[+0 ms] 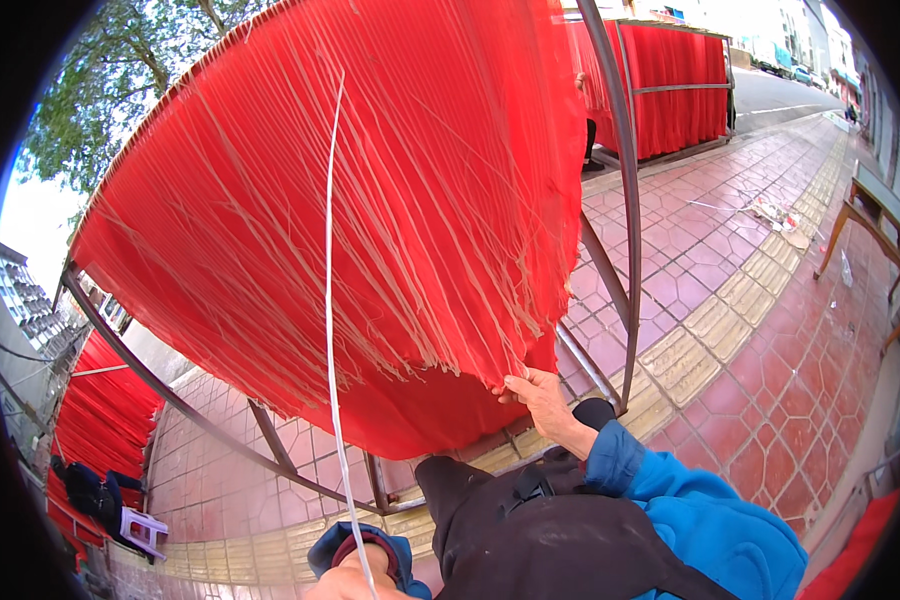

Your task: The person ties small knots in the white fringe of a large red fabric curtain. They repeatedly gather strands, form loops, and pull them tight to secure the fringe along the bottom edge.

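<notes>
Red cloth (270, 225) hangs in dense folds from a metal frame (628, 225) in front of me, with many pale loose strings (390, 300) lying down its face. My right hand (544, 401) pinches the lower edge of the cloth and string ends near its right corner. My left hand (360, 577) is at the bottom edge of the view, partly cut off, so its fingers are hidden. A long thin white strip (330, 300) runs up from beside that hand across the front of the cloth. Whether the left hand holds it cannot be told.
Another rack of red cloth (679, 97) stands behind at the right, with a person's dark-clad leg (590, 142) beside it. At lower left, a person in dark clothes (90, 487) is near a purple plastic stool (144, 531). A wooden table (881, 202) stands at the right; litter (776, 215) lies on the tiles.
</notes>
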Demonstrator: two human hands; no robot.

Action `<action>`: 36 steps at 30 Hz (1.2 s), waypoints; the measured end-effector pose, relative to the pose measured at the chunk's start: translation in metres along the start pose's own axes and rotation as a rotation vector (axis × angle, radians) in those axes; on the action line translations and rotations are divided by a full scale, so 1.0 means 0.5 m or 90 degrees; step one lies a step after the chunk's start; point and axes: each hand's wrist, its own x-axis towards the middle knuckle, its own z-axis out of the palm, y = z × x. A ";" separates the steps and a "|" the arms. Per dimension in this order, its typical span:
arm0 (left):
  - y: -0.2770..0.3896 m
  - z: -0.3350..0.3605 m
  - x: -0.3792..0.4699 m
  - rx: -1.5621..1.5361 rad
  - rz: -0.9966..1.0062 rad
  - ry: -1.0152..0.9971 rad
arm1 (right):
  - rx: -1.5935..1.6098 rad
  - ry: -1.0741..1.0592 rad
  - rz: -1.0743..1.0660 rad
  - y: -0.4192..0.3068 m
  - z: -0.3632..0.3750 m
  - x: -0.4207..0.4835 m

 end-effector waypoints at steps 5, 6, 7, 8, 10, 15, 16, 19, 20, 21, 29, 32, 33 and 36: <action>-0.006 0.004 -0.056 -0.041 -0.214 -0.063 | -0.012 0.002 -0.003 -0.001 0.004 -0.002; -0.014 0.025 -0.079 -0.043 -0.244 0.001 | -0.009 0.001 -0.008 -0.001 0.003 -0.003; -0.030 0.054 -0.107 -0.044 -0.239 0.100 | -0.011 0.004 0.001 -0.001 0.003 -0.004; -0.035 0.065 -0.133 -0.061 -0.282 0.126 | -0.011 0.005 0.006 0.000 0.002 -0.003; -0.050 0.089 -0.189 -0.097 -0.369 0.207 | -0.015 0.005 0.008 0.000 -0.001 0.000; -0.111 0.159 -0.303 -0.187 -0.675 0.479 | -0.012 0.012 0.016 0.000 -0.001 0.007; -0.130 0.161 -0.321 -0.194 -0.684 0.496 | -0.013 0.016 0.020 0.000 0.000 0.008; -0.176 0.170 -0.367 -0.209 -0.745 0.573 | 0.002 0.020 0.033 0.002 0.002 0.008; -0.191 0.169 -0.380 -0.207 -0.763 0.586 | 0.011 0.016 0.034 0.003 0.002 0.009; -0.204 0.169 -0.392 -0.205 -0.781 0.599 | 0.025 0.010 0.032 0.004 0.002 0.009; -0.291 0.168 -0.464 -0.183 -0.853 0.664 | 0.067 -0.001 0.070 0.012 -0.015 0.013; -0.309 0.170 -0.476 -0.184 -0.859 0.680 | 0.073 -0.014 0.086 0.010 -0.017 0.016; -0.313 0.170 -0.477 -0.191 -0.856 0.686 | 0.084 -0.003 0.106 0.010 -0.016 0.018; -0.321 0.169 -0.480 -0.178 -0.857 0.719 | 0.122 -0.015 0.090 0.010 -0.012 0.020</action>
